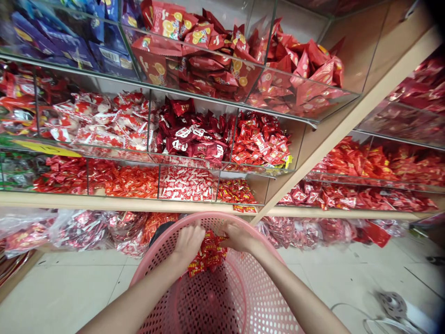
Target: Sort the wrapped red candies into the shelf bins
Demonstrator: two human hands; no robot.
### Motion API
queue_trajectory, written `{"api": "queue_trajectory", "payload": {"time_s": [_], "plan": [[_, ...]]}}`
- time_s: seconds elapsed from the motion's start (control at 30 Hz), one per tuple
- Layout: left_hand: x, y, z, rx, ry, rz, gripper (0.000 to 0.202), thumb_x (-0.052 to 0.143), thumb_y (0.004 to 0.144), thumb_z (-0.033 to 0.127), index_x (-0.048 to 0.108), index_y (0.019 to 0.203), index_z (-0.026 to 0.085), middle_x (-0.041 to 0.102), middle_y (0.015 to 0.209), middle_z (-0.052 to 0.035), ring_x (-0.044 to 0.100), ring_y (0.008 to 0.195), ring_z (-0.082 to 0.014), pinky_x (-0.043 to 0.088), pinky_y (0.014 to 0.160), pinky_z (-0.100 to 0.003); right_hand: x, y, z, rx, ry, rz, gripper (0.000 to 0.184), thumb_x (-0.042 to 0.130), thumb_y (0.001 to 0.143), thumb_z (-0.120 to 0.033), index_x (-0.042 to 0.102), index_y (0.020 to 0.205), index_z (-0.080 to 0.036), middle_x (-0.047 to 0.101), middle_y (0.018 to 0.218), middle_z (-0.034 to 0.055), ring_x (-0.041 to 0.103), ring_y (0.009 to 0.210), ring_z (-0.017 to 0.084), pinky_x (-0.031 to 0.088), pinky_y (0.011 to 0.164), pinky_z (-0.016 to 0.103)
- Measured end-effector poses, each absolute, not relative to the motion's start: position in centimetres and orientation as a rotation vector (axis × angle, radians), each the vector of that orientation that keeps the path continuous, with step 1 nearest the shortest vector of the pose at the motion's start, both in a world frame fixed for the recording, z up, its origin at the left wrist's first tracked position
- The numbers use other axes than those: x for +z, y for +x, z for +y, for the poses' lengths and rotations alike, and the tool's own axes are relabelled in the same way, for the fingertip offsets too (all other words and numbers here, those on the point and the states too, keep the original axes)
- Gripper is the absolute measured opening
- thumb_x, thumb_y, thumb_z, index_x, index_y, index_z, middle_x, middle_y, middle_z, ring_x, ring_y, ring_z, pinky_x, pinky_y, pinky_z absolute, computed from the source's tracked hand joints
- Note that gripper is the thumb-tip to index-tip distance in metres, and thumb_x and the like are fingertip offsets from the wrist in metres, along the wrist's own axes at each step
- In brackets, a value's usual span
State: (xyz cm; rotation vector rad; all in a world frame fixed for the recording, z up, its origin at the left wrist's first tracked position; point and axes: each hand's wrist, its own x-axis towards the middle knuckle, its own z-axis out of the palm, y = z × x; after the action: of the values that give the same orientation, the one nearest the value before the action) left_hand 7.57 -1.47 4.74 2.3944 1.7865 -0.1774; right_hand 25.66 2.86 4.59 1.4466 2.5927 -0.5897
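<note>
Candies between left fingers and right fingers, curled

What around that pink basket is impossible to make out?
In the head view:
Left hand: palm turned away, hidden.
Red packets: print too small.
Pink basket: near rim cut off by bottom edge.
Dark object: partly hidden behind the basket.
White object, lower right: blurred.
</note>
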Motion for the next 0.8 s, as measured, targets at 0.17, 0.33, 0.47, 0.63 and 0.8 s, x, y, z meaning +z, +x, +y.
{"api": "queue_trajectory", "payload": {"time_s": [0.17,0.33,0.47,0.63,0.8], "plan": [[5.0,7.8,-1.0,-0.235,2.363,1.855,0.033,0.035,0.082,0.004,0.063,0.096,0.013,0.058,0.111,-0.0151,0.063,0.081,-0.0204,0.049,0.064,-0.029,6.1,25.0,2.0,-0.532,1.343,2.194,0.022,0.069,0.064,-0.022,0.068,0.084,-0.014,0.070,0.082,0.0095,0.065,0.080,0.023,0.047,0.068,0.029],[5.2,7.9,-0.6,-0.146,2.436,1.863,0.031,0.034,0.084,0.008,0.060,0.100,0.014,0.058,0.103,-0.0131,0.062,0.075,-0.0184,0.049,0.060,-0.029,5.5,24.4,1.4,-0.495,1.305,2.022,0.037,0.079,0.051,-0.017,0.070,0.087,-0.009,0.071,0.085,0.0136,0.067,0.086,0.028,0.052,0.074,0.033],[6.1,7.8,-0.6,0.156,2.659,1.772,0.028,0.032,0.089,0.015,0.059,0.094,0.016,0.056,0.097,-0.0100,0.058,0.087,-0.0209,0.048,0.068,-0.032,4.4,24.3,1.3,-0.534,1.292,1.981,0.038,0.080,0.047,-0.013,0.071,0.083,-0.012,0.072,0.079,0.0108,0.068,0.085,0.029,0.054,0.075,0.035],[6.5,7.3,-0.5,0.505,2.804,1.789,0.029,0.035,0.089,0.020,0.056,0.108,0.017,0.052,0.117,-0.0114,0.048,0.105,-0.0241,0.041,0.090,-0.040,3.4,24.3,1.2,-0.434,1.255,2.006,0.049,0.080,0.053,-0.014,0.067,0.100,-0.010,0.068,0.100,0.0182,0.063,0.097,0.033,0.053,0.080,0.041],[5.6,6.9,-0.1,0.524,2.701,1.965,0.045,0.037,0.087,0.020,0.040,0.131,0.014,0.043,0.132,-0.0150,0.038,0.121,-0.0273,0.030,0.101,-0.045,1.7,24.5,1.1,-0.331,1.302,2.102,0.046,0.075,0.059,-0.009,0.065,0.104,-0.011,0.066,0.104,0.0202,0.061,0.102,0.033,0.051,0.084,0.046]]}}
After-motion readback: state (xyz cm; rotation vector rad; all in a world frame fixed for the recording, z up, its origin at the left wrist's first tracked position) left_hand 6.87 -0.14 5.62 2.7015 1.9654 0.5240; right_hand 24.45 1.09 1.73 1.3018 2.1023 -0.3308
